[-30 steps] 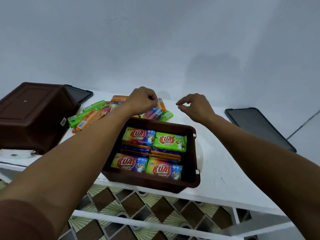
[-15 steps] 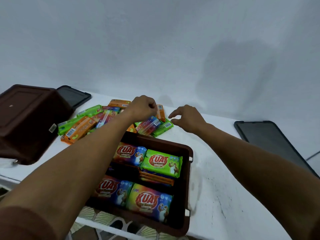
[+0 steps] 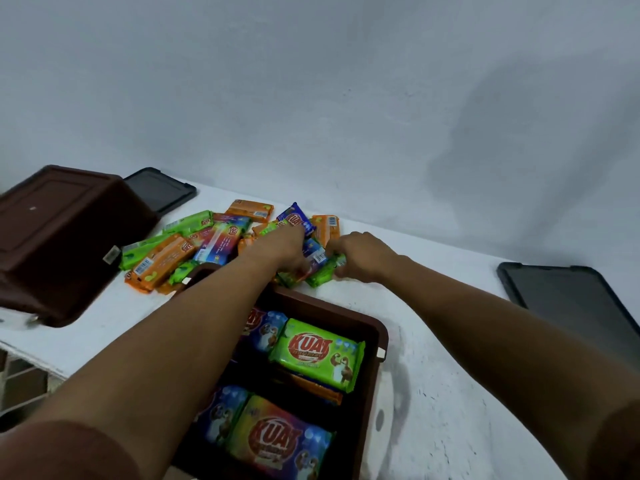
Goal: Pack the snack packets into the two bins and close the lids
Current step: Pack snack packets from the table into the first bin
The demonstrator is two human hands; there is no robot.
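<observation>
An open brown bin (image 3: 377, 344) stands on the white table near me, holding several KUAT snack packets (image 3: 317, 351). Beyond its far rim lies a loose pile of green, orange and blue packets (image 3: 194, 247). My left hand (image 3: 284, 249) reaches over the bin and closes on a blue packet (image 3: 313, 252) in the pile. My right hand (image 3: 363, 256) grips a green packet (image 3: 323, 275) beside it. A second brown bin (image 3: 59, 237) sits upside down at the left.
One dark lid (image 3: 161, 188) lies behind the upturned bin at the back left. Another dark lid (image 3: 575, 299) lies at the right edge of the table. A plain wall stands close behind the table. Patterned floor tiles show past the table's left edge.
Both hands have moved forward and down onto the packets at the pile's near edge. The right hand, open before, now grips a green packet. The camera tilted closer to the bin.
</observation>
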